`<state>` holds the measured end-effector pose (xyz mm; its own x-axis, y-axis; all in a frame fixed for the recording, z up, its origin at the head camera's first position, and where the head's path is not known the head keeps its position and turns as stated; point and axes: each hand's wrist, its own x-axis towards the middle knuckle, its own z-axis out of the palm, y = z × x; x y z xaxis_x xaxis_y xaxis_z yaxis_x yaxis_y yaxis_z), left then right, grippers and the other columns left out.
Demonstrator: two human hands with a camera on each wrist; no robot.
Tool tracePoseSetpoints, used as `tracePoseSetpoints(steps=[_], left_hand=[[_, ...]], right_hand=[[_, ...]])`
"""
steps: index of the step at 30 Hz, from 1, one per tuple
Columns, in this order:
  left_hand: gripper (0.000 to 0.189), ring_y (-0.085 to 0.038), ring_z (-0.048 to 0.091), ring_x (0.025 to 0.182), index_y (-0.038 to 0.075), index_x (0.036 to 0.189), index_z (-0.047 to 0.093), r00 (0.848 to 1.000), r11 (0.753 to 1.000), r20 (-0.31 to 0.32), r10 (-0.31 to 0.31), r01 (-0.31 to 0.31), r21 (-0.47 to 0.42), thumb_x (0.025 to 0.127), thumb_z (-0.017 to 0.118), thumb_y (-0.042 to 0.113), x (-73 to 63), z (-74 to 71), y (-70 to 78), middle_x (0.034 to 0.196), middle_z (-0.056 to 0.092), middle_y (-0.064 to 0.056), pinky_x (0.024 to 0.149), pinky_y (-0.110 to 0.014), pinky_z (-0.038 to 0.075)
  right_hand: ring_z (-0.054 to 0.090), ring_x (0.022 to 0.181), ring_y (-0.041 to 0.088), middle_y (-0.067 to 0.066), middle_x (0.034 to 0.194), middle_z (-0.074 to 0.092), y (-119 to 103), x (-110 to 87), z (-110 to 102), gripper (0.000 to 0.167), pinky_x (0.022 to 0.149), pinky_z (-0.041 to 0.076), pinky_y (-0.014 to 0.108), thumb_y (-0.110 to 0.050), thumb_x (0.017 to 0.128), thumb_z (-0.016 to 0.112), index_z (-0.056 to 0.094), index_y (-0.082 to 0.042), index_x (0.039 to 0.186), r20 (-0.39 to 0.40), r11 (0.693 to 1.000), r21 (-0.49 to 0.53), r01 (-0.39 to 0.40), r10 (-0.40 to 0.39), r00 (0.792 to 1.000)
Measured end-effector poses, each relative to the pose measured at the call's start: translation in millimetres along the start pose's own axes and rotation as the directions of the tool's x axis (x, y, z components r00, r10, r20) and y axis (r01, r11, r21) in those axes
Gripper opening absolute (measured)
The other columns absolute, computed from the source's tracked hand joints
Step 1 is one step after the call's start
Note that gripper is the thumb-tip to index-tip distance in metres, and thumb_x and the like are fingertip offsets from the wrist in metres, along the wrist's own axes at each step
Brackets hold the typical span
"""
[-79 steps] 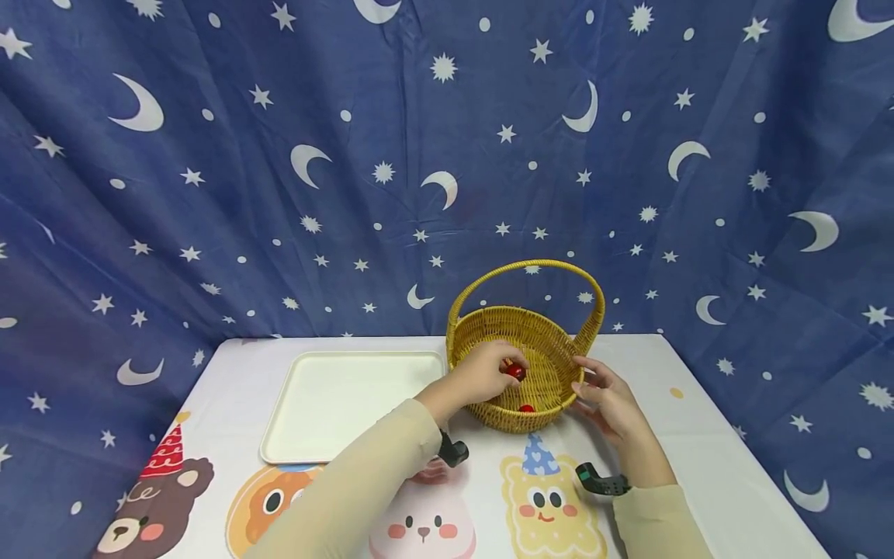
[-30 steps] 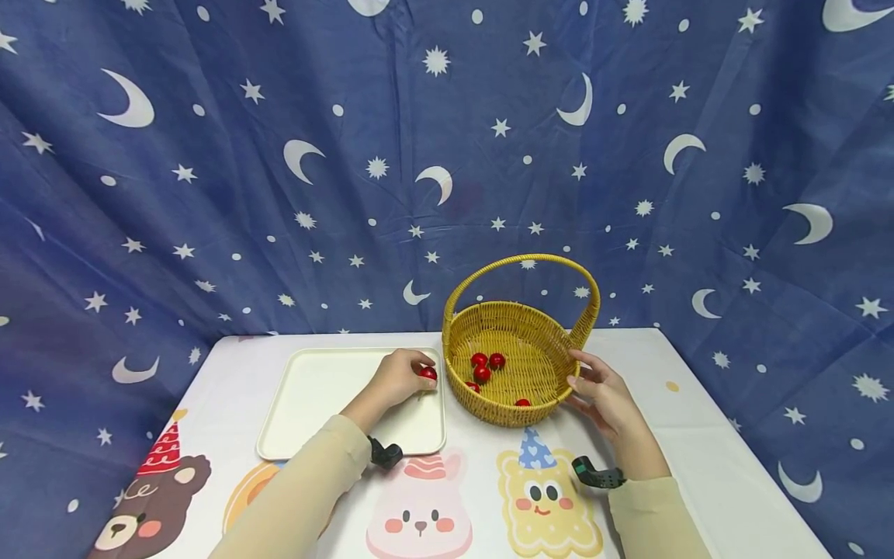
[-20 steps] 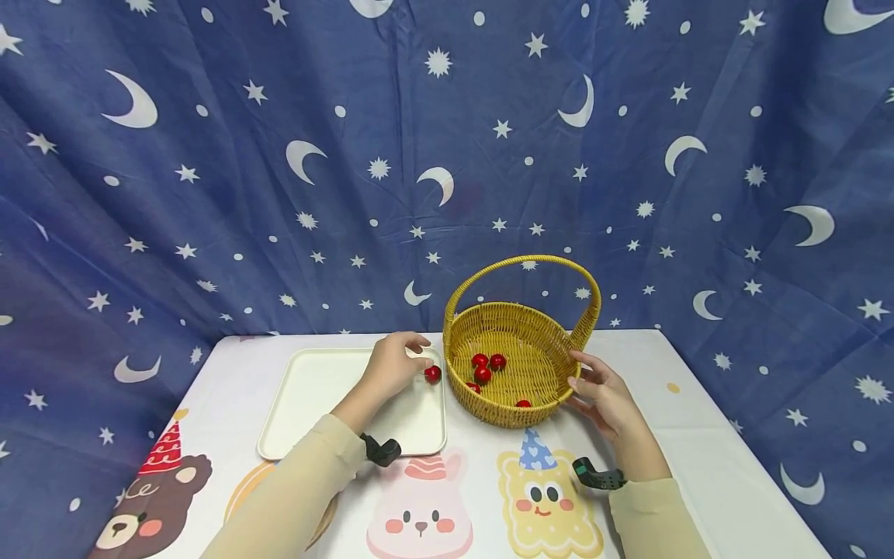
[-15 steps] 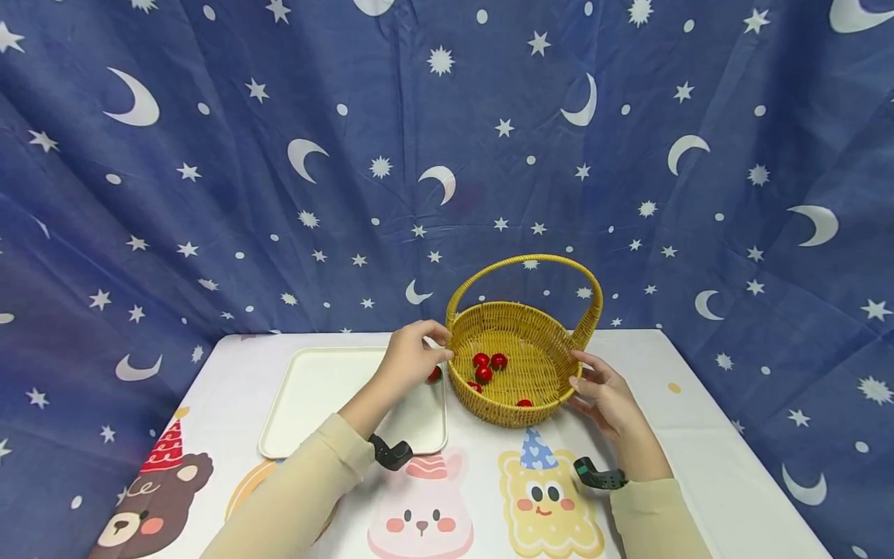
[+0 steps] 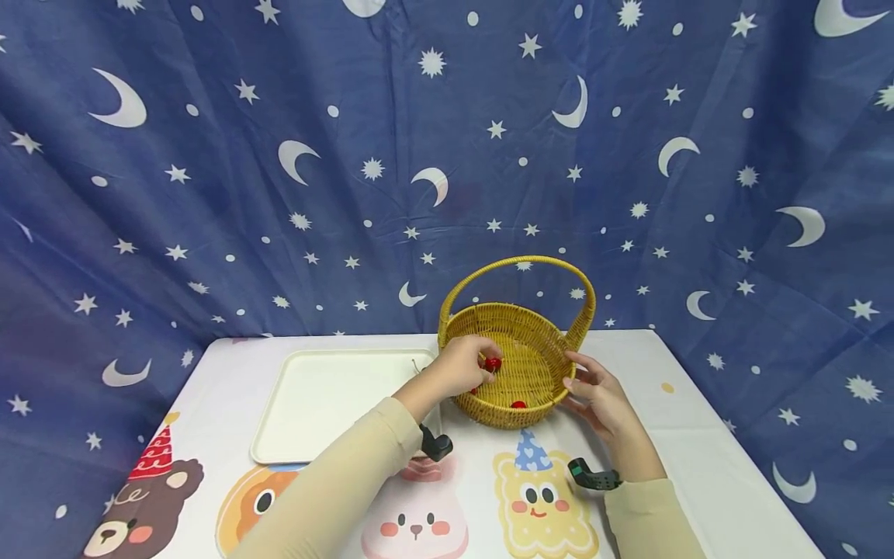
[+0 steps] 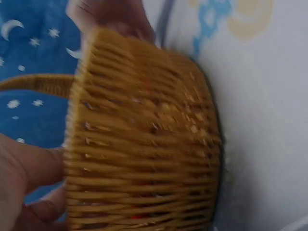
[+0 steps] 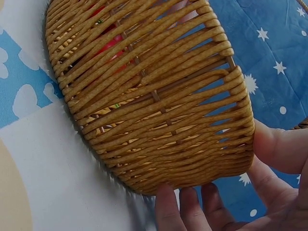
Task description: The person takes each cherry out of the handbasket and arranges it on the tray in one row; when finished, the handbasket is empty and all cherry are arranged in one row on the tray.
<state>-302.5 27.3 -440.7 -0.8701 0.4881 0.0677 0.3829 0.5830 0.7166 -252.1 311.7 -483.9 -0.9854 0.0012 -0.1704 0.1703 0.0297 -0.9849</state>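
Note:
A yellow wicker basket [image 5: 525,376] with a tall handle stands tilted slightly toward me. My left hand [image 5: 454,369] reaches over its left rim, thumb and fingers apart around a red cherry [image 5: 493,364]. I cannot see them pinching it; the left wrist view is blurred. Another cherry [image 5: 518,404] lies by the near wall, and a third [image 5: 473,390] shows just below my left hand. My right hand [image 5: 604,404] holds the basket's right side, thumb at the rim and fingers against the outer wall, as the right wrist view shows.
A white tray [image 5: 314,404] lies left of the basket. My left forearm crosses its right part; only a thin cherry stem [image 5: 415,365] pokes up there. The white tablecloth [image 5: 684,466] has cartoon prints. A blue star-and-moon curtain [image 5: 363,194] hangs behind the table.
My left hand took a cherry from the basket to the tray's right side and let it go. It then moved right, back into the basket. My right hand stayed on the basket.

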Motion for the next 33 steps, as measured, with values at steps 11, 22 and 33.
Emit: tracePoseSetpoints(steps=[11, 22, 33], left_hand=[[0.045, -0.016, 0.064, 0.095, 0.015, 0.121, 0.08, 0.996, 0.959, 0.081, -0.045, 0.02, 0.283, 0.08, 0.076, -0.005, 17.0, 10.2, -2.8, 0.11, 0.078, -0.002, 0.079, -0.03, 0.053], [0.04, -0.013, 0.064, 0.096, 0.026, 0.115, 0.082, 0.986, 0.936, 0.149, -0.068, 0.012, 0.352, 0.082, 0.084, 0.006, 21.2, 16.8, -7.3, 0.106, 0.076, 0.008, 0.083, -0.031, 0.055], [0.03, -0.018, 0.07, 0.109, 0.015, 0.12, 0.08, 0.994, 0.987, -0.04, 0.102, -0.097, 0.127, 0.092, 0.082, 0.003, 14.7, 9.0, -1.5, 0.123, 0.073, 0.0, 0.098, -0.032, 0.056]], right_hand=[[0.058, 0.134, 0.03, 0.028, 0.164, 0.035, 0, 1.6, 1, 0.065, 0.102, 0.059, 0.037, -0.001, 0.106, 0.056, 0.035, -0.011, 0.167, -0.005, 1.0, 0.018, -0.004, 0.004, 1.0], [0.05, 0.143, 0.037, 0.026, 0.166, 0.033, -1, 2.2, 2, 0.065, 0.101, 0.059, 0.035, -0.003, 0.107, 0.056, 0.034, -0.013, 0.168, -0.02, 1.0, 0.009, -0.016, 0.016, 1.0], [0.061, 0.128, 0.024, 0.027, 0.16, 0.038, 2, 0.6, 1, 0.066, 0.095, 0.061, 0.032, -0.002, 0.105, 0.06, 0.036, -0.01, 0.167, -0.015, 1.0, 0.026, 0.013, -0.013, 1.0]])
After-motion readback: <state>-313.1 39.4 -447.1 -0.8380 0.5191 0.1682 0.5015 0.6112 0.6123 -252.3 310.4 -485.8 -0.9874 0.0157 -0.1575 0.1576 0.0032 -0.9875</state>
